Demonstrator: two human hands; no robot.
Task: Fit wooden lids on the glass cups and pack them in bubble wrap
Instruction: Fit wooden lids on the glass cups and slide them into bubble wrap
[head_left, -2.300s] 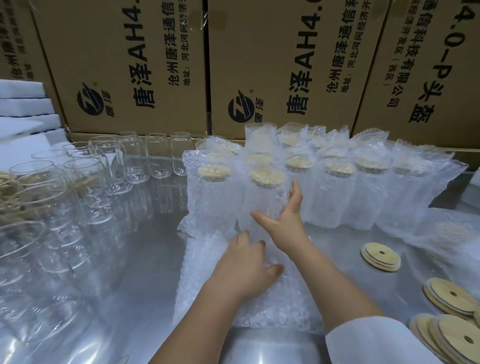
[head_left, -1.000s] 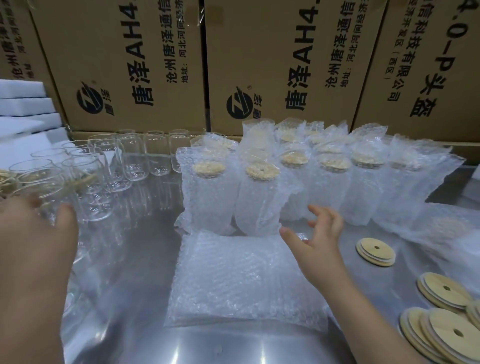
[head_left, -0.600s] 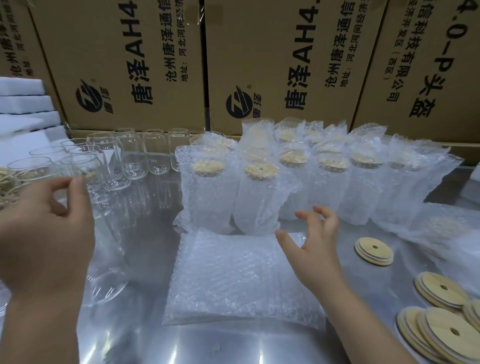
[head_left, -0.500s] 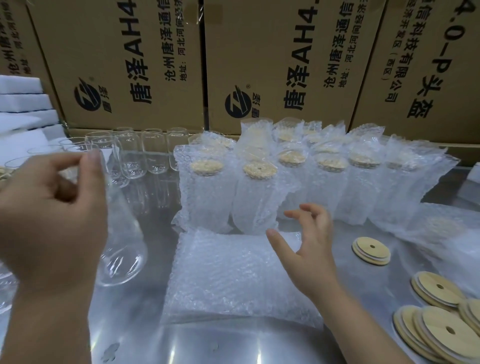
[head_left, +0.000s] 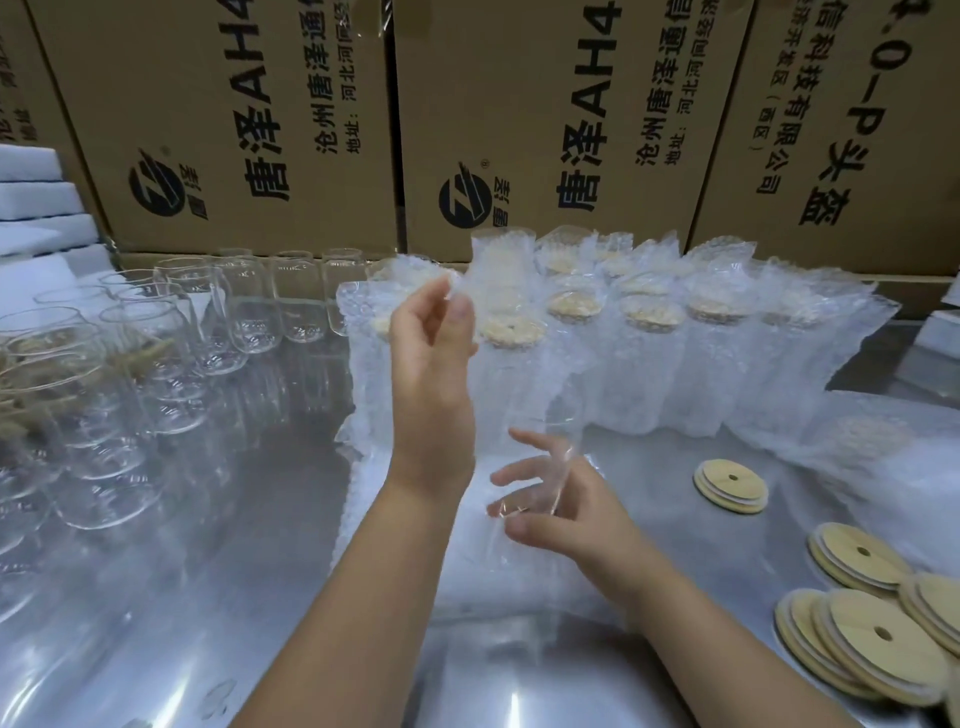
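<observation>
My left hand (head_left: 431, 384) pinches a clear glass cup (head_left: 519, 410) by its rim and holds it tilted in the air over a flat stack of bubble wrap (head_left: 519, 587). My right hand (head_left: 566, 514) is at the cup's lower end with its fingers spread, and some of them show through the glass. Several wooden lids with centre holes lie at the right: one small pile (head_left: 731, 486) and a larger spread (head_left: 883, 644). A row of lidded cups wrapped in bubble wrap (head_left: 649, 364) stands behind my hands.
Several bare glass cups (head_left: 130, 364) crowd the left of the shiny metal table (head_left: 249, 519). Printed cardboard boxes (head_left: 545, 130) wall off the back. White foam blocks (head_left: 36, 197) are stacked at far left. A wrapped cup (head_left: 872, 441) lies on its side at right.
My left hand reached to the bare cups at the left, picked one up and carried it right, over the bubble wrap. My right hand moved in under the cup's base.
</observation>
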